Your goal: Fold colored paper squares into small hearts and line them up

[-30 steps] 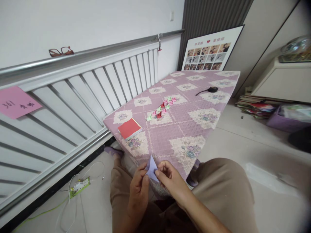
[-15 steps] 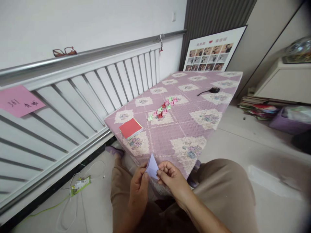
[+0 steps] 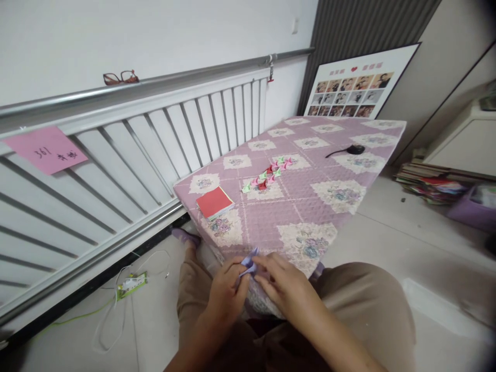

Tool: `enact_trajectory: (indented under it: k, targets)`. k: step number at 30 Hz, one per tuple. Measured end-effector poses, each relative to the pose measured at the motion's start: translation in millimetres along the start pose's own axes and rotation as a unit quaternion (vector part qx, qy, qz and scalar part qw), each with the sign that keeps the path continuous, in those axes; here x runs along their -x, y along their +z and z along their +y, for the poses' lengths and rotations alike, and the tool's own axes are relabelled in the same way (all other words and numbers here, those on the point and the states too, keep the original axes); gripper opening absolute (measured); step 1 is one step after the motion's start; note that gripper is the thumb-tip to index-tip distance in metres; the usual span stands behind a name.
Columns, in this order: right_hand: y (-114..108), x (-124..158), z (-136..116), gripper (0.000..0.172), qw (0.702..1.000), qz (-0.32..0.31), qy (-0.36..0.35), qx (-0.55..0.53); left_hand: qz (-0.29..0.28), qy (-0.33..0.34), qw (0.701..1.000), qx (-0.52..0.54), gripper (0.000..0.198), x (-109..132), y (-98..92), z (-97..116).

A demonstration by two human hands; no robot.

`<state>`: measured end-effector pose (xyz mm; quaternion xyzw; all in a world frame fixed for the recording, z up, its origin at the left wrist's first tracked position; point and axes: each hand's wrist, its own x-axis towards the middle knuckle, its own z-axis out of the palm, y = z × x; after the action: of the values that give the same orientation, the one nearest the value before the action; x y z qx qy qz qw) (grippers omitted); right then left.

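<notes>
A small folded piece of lilac paper (image 3: pixel 250 262) is held above my lap, at the near edge of the table. My left hand (image 3: pixel 228 287) pinches its left side between thumb and fingers. On the other side, my right hand (image 3: pixel 284 281) has thumb and fingertips at the paper's right edge; the exact grip is partly hidden. Beyond the hands, a stack of square paper (image 3: pixel 215 203) with a red sheet on top lies near the table's left edge. Several small folded paper pieces (image 3: pixel 267 174) in green, pink and red stand in rows farther back.
A floral quilted cloth covers the table (image 3: pixel 267 227). A black object with a cord (image 3: pixel 354 150) lies at its far right. The white radiator (image 3: pixel 163 150) runs along the left, with glasses (image 3: pixel 121 77) above. A power strip (image 3: pixel 132 285) and cables lie on the floor.
The lilac paper has gone from a flat pointed shape to a more folded one with raised points. Both hands have closed in around it. The view has shifted slightly left.
</notes>
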<state>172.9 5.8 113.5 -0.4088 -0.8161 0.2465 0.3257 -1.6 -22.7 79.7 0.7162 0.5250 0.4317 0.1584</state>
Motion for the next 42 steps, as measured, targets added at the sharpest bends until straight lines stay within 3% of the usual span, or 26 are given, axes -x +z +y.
enact_trajectory:
  k: [4,14,18,23,28,32,35,39,42]
  targets:
    - [5,-1,-2,0.025,0.994,-0.066,-0.007,0.082,-0.019,0.038,0.997,-0.061,0.02,-2,-0.5,4]
    - [12,-1,11,0.013,0.99,-0.112,0.022,0.079,-0.086,0.03,0.993,-0.079,0.019,-3,-5.3,10]
    - [9,-2,21,0.011,0.991,-0.134,0.003,0.031,-0.119,0.028,0.992,-0.045,0.017,-8,-13.2,10]
    - [-1,-3,21,0.008,0.982,-0.163,0.002,-0.095,-0.172,-0.011,0.98,0.096,0.021,-21,-28.6,9]
    - [-15,-3,14,0.014,0.938,-0.219,0.102,-0.249,-0.22,-0.122,0.955,0.156,0.031,-30,-37.9,3]
    - [-18,0,19,0.025,0.878,-0.247,0.178,-0.37,-0.288,-0.148,0.923,0.207,0.036,-34,-42.0,2]
    - [-15,0,23,0.031,0.844,-0.25,0.214,-0.423,-0.327,-0.159,0.898,0.249,0.028,-36,-44.2,4]
    - [-11,0,24,0.034,0.826,-0.246,0.228,-0.452,-0.356,-0.177,0.872,0.287,0.011,-38,-43.7,7]
    - [-7,1,26,0.035,0.821,-0.242,0.221,-0.467,-0.362,-0.187,0.862,0.301,0.013,-38,-40.5,8]
